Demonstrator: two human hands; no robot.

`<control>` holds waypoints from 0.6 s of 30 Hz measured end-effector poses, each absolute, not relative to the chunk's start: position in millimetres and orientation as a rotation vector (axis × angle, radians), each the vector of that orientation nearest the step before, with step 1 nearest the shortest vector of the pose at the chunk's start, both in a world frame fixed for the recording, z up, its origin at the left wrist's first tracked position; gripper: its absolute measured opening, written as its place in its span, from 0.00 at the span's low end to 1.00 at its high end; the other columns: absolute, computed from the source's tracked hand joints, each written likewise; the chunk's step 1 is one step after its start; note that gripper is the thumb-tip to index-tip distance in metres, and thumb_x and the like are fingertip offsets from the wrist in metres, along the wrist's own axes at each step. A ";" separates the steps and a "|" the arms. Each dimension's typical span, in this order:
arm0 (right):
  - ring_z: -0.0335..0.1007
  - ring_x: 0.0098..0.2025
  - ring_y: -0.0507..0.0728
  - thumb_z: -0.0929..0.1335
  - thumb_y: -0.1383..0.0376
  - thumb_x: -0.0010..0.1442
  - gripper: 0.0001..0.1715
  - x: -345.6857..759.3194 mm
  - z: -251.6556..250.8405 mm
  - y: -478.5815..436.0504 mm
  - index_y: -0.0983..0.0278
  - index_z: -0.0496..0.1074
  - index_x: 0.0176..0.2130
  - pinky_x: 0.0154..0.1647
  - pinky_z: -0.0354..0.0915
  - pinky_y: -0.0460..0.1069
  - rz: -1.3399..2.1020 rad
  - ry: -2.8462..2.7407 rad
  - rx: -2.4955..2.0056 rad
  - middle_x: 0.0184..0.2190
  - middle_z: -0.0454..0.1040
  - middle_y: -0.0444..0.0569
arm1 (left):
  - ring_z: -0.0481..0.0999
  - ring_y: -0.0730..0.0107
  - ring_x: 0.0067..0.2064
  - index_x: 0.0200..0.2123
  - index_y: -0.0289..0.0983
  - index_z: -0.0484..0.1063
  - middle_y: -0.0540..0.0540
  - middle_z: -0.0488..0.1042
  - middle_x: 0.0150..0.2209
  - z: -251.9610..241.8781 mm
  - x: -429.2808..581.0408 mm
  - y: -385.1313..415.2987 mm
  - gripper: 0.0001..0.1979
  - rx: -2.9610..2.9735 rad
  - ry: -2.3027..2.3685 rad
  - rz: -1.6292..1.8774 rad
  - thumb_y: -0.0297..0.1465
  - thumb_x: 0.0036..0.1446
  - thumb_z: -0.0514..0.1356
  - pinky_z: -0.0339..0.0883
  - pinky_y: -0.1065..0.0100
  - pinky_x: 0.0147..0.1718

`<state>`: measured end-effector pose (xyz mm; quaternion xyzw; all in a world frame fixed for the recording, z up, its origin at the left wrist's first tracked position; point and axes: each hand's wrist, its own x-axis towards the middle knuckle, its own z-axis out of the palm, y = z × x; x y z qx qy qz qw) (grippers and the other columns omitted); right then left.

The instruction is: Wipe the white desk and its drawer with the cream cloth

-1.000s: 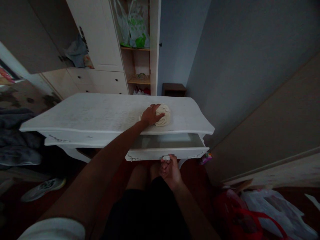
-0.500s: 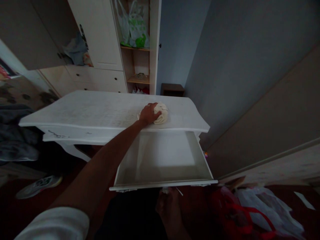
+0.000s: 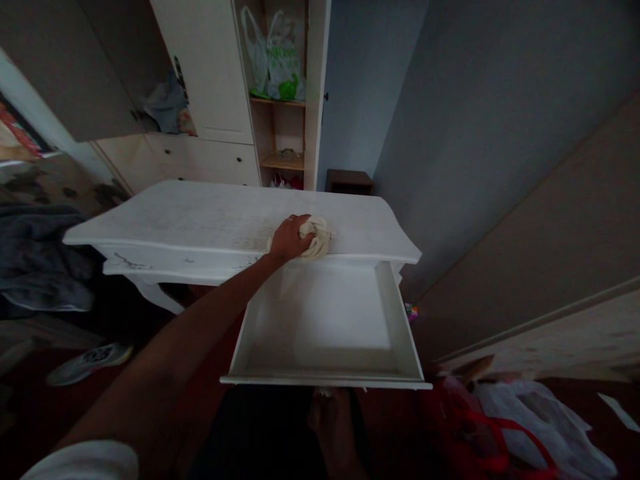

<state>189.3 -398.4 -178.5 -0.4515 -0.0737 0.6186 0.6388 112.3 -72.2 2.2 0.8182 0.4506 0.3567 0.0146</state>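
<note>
My left hand [image 3: 291, 238] presses a crumpled cream cloth [image 3: 319, 241] against the top of a white dressing table [image 3: 210, 213], near its front edge and above the open drawer. Its fingers are curled over the cloth. Greyish smudges mark the tabletop left of the hand. Below the tabletop, a white drawer [image 3: 325, 320] is pulled out, and its inside is bare. Under the drawer's front edge, in shadow, my right hand [image 3: 325, 410] is closed with a small pale piece at its fingers, too dark to name.
Behind stands a white wardrobe [image 3: 210, 80] with plastic bags [image 3: 285, 63] on a shelf. A grey wall [image 3: 475, 147] runs along the right. Red and white bags [image 3: 540, 420] lie on the floor at right. Dark clothing [image 3: 40, 260] and a shoe [image 3: 90, 363] are at left.
My left hand has drawn the cloth slightly left and toward the front edge of the tabletop. My right hand stays under the drawer front. The view has shifted a little.
</note>
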 end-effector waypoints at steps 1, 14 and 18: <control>0.57 0.14 0.46 0.74 0.42 0.45 0.27 190.0 -177.6 -398.6 0.63 0.72 0.26 0.14 0.54 0.43 1.405 -0.139 -1.033 0.16 0.69 0.39 | 0.71 0.58 0.52 0.58 0.35 0.67 0.40 0.73 0.50 0.7 105.2 -80.7 0.27 2.564 1.365 1.128 0.36 0.55 0.57 0.66 0.60 0.54; 0.65 0.18 0.49 0.78 0.49 0.40 0.23 201.6 -169.3 -402.0 0.62 0.74 0.27 0.17 0.59 0.44 1.415 -0.094 -0.979 0.24 0.78 0.42 | 0.65 0.39 0.58 0.62 0.35 0.64 0.29 0.62 0.63 -47.5 69.6 -192.8 0.27 2.973 1.711 0.141 0.32 0.59 0.54 0.57 0.45 0.52; 0.65 0.18 0.49 0.80 0.51 0.36 0.23 203.0 -170.0 -401.8 0.61 0.74 0.26 0.16 0.58 0.44 1.414 -0.073 -1.002 0.22 0.77 0.41 | 0.59 0.26 0.61 0.64 0.27 0.60 0.23 0.56 0.66 -51.8 91.3 -192.2 0.33 2.751 1.899 0.020 0.40 0.61 0.54 0.53 0.38 0.53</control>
